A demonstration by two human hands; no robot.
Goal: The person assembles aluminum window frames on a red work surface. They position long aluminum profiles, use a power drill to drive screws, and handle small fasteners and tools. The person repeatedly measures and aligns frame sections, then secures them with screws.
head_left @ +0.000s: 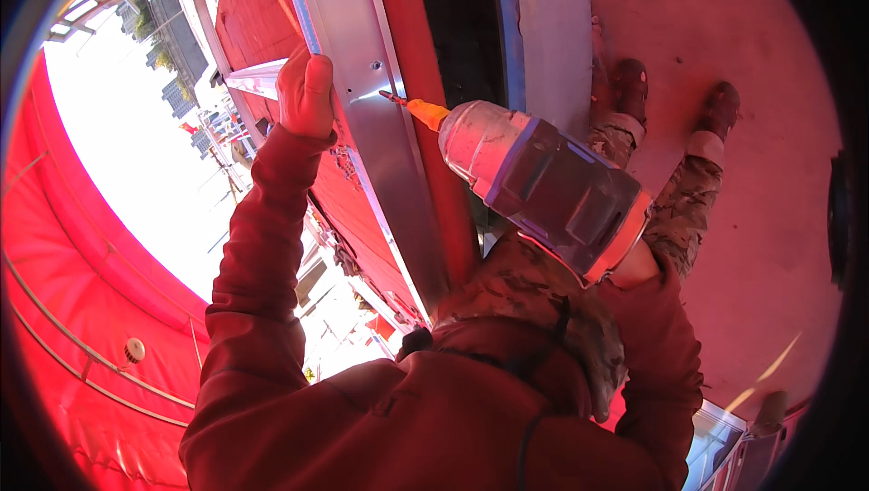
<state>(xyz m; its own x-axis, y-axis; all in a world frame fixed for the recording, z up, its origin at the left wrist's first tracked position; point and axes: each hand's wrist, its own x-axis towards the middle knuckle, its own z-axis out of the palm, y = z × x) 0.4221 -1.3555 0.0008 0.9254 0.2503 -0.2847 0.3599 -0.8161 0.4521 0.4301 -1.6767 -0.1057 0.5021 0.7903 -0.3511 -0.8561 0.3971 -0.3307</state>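
**Drill bit on metal rail, left hand steadying**

No container in view; nothing held inside anything.

Left hand (306, 93): fingers wrapped shut around the edge of a long silver metal rail (376, 143), thumb lying flat on its face. The rail runs from the top of the view down toward the person's chest, set against a red panel (258, 11).

Power drill (548, 185): grey-and-white body, orange chuck, bit tip touching the rail's right edge just below a small hole. It sits centre-right, above the person's chest.

Right hand: hidden behind the drill body; only a bare patch of wrist shows at the drill's base. Cannot tell how the fingers sit.

Around: camouflage trousers and brown boots (632, 84) on a reddish floor (769, 219) at right. A second grey beam (548, 20) stands just right of the rail, with a dark gap between. Bright daylit street far below at left, edged by a curved red wall (81, 292).
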